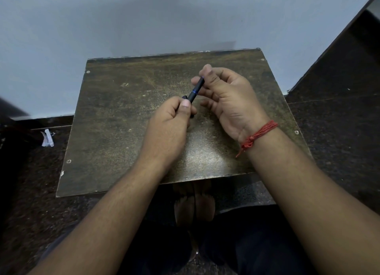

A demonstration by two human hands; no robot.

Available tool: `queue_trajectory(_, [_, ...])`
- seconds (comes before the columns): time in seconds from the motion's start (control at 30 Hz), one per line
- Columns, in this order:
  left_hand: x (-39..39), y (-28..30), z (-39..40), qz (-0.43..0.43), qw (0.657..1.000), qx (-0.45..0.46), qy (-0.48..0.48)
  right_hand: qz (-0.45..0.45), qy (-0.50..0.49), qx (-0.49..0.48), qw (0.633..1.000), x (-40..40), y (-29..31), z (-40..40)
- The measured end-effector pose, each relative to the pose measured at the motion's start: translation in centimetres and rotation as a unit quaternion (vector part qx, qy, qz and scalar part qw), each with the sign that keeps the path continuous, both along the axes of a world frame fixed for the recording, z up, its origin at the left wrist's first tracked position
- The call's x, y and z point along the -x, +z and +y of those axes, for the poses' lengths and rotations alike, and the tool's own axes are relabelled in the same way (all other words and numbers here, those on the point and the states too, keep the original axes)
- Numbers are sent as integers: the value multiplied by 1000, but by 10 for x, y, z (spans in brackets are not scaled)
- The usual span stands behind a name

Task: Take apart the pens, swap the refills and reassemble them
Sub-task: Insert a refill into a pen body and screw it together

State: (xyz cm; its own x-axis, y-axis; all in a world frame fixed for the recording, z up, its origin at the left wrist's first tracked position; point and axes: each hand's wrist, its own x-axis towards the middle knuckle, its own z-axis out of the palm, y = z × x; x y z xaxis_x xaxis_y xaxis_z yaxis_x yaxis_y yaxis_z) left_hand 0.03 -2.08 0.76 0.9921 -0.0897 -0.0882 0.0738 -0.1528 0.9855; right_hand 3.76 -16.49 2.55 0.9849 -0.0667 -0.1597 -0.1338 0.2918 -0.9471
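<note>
A pale blue-grey wall (144, 17) fills the top of the view, smooth and matt. Below it lies a dark speckled stone floor (339, 120), with a small scrap of white paper (47, 138) at the left edge. A low, rectangular wooden surface (123, 120) stands against the wall; its brown top is worn, scratched and dull, with a shiny patch near the front edge and small screw heads near the corners and edges.

Above the middle of the surface, both hands hold one pen (195, 91), lifted clear of the wood. The left hand (170, 126) has its fingers curled round the lower end, the thumb laid along the barrel with the nail facing up. The right hand (228, 97) pinches the upper end between thumb and bent forefinger, its other fingers loosely curled beneath. So each grip is closed on the same pen.

The pen is a slim, dark, round tube, tilted up to the right, with a narrow blue ring at mid-length and a touch of blue at the top end.

A red twisted thread (258, 136), knotted, circles the right wrist.
</note>
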Motion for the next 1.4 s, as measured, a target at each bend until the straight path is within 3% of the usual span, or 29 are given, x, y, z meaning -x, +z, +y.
queue_trajectory(0.4, [0, 0, -1, 2, 1000, -5, -2, 19, -5, 16, 1000, -1, -2, 0])
queue_trajectory(0.63, [0, 1, -1, 1, 1000, 5, -3, 5, 33, -44, 998, 1, 1, -4])
queue_trajectory(0.87, [1, 2, -2, 2, 1000, 3, 0, 20, 0, 0, 1000, 0, 1, 4])
queue_trajectory(1.13, [1, 2, -1, -2, 1000, 7, 2, -1, 46, -43, 998, 1, 0, -3])
queue_trajectory(1.4, [2, 2, -4, -3, 1000, 5, 0, 16, 21, 0, 1000, 0, -3, 4])
